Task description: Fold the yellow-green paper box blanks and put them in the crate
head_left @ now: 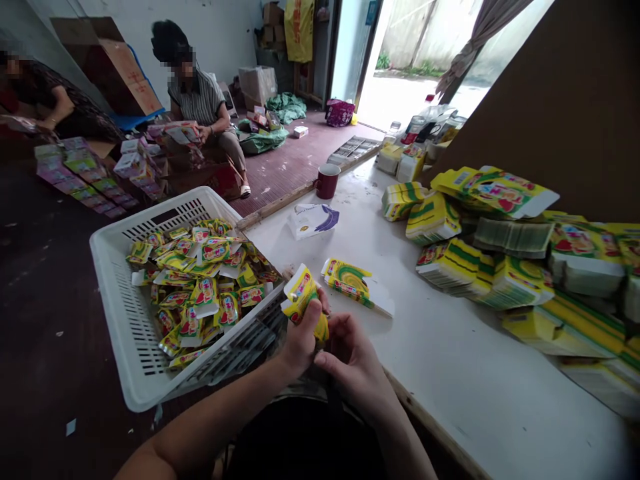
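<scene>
My left hand (pixel 301 340) is closed around a small yellow printed carton (pixel 300 297), its white end flap pointing up and away from me. Close by its lower end is my right hand (pixel 353 357), with thumb and curled fingers apart and nothing visible between them. Whether those fingertips touch the carton is hard to see. Just beyond my hands, a short stack of flat yellow cartons (pixel 353 283) lies on the white table (pixel 450 373). To the left, a white plastic basket (pixel 120 333) holds many filled yellow cartons (pixel 205 297).
Bundles of flat cartons (pixel 480 267) are piled on the right of the table. A tissue-like box (pixel 313 221) and a dark red mug (pixel 327 181) stand farther back. Two people sit across the room beside stacked small boxes (pixel 80 177). A large brown cardboard sheet (pixel 565 120) leans at the right.
</scene>
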Demonstrator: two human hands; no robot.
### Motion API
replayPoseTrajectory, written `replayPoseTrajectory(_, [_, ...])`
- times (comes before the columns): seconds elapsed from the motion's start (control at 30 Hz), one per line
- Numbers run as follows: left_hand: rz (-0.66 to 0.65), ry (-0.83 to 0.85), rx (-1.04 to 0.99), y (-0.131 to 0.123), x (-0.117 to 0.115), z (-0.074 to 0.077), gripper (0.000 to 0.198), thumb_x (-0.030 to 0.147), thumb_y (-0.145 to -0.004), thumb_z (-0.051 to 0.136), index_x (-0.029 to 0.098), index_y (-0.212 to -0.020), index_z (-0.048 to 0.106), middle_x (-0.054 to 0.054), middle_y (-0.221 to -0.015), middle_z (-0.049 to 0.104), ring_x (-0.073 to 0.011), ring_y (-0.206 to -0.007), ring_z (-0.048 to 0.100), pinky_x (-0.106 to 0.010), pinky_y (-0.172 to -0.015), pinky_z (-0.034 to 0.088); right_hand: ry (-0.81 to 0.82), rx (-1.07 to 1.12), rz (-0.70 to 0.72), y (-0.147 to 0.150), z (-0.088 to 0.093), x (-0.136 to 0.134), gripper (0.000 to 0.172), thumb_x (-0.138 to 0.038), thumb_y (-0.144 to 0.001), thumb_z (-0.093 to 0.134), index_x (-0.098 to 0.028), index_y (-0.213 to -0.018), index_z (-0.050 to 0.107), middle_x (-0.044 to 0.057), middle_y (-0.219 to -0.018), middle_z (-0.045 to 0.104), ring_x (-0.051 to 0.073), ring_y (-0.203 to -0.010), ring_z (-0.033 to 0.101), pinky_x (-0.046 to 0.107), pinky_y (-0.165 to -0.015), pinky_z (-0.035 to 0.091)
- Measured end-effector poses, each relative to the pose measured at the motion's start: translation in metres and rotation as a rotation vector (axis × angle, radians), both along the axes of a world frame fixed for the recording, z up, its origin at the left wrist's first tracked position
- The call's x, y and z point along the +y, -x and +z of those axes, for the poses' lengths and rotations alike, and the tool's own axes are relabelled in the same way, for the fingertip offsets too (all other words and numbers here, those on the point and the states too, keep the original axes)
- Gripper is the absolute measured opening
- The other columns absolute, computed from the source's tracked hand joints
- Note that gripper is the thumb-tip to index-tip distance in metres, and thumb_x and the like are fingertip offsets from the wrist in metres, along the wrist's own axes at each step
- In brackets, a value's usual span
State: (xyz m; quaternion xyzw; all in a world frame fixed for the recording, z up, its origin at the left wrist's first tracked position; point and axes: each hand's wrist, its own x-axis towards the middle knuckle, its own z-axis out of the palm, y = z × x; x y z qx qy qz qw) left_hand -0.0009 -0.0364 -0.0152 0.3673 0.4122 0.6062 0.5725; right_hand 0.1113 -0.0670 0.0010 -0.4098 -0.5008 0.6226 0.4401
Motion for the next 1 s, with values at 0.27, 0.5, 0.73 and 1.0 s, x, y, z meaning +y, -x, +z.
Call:
replayPoseTrajectory(0.27, [-0.102, 0.017, -0.026, 0.007, 0.008, 0.013, 0.048, 0.050, -0.066, 0.081, 0.019, -0.097, 0.061, -0.001, -0.089, 0.068, -0.0161, -0.083, 0.062, -0.027, -0.077, 0.051, -0.075, -0.198, -0.205, -0.015, 0.002, 0.008, 0.033, -0.036, -0.084, 0.068, -0.024, -0.112, 0.056, -0.001, -0.079, 0.063, 0.016, -0.070, 0.056, 0.027, -0.064, 0.046])
replayPoseTrajectory(0.5, [-0.074, 0.124, 0.010, 0.018, 0.017, 0.008, 0.036, 0.050, -0.074, 0.075, 0.015, -0.082, 0.071, -0.002, -0.071, 0.071, -0.0156, -0.065, 0.064, -0.026, -0.063, 0.051, -0.139, -0.372, -0.280, -0.027, 0.005, 0.011, 0.017, -0.037, -0.088, 0.062, -0.021, -0.087, 0.069, 0.002, -0.076, 0.071, 0.019, -0.066, 0.061, 0.029, -0.060, 0.049])
replayPoseTrajectory(0.73, [-0.209, -0.167, 0.272, 0.046, 0.023, 0.025, 0.089, 0.081, -0.073, 0.049, 0.018, -0.136, 0.050, -0.015, -0.141, 0.054, -0.0306, -0.129, 0.050, -0.041, -0.108, 0.039, -0.815, -0.852, -0.344, -0.054, 0.010, 0.015, 0.027, -0.015, -0.089, 0.060, -0.036, -0.100, 0.073, 0.000, -0.091, 0.074, 0.026, -0.098, 0.059, 0.045, -0.095, 0.041])
replayPoseTrajectory(1.0, [-0.274, -0.283, 1.101, 0.026, 0.005, 0.021, 0.073, 0.056, -0.065, 0.078, 0.017, -0.120, 0.049, -0.012, -0.102, 0.068, -0.0335, -0.099, 0.064, -0.049, -0.092, 0.049, -0.473, -0.467, -0.648, -0.025, 0.010, 0.000, 0.072, -0.034, -0.086, 0.066, -0.029, -0.148, 0.031, 0.009, -0.155, 0.032, 0.032, -0.142, 0.029, 0.054, -0.116, 0.022])
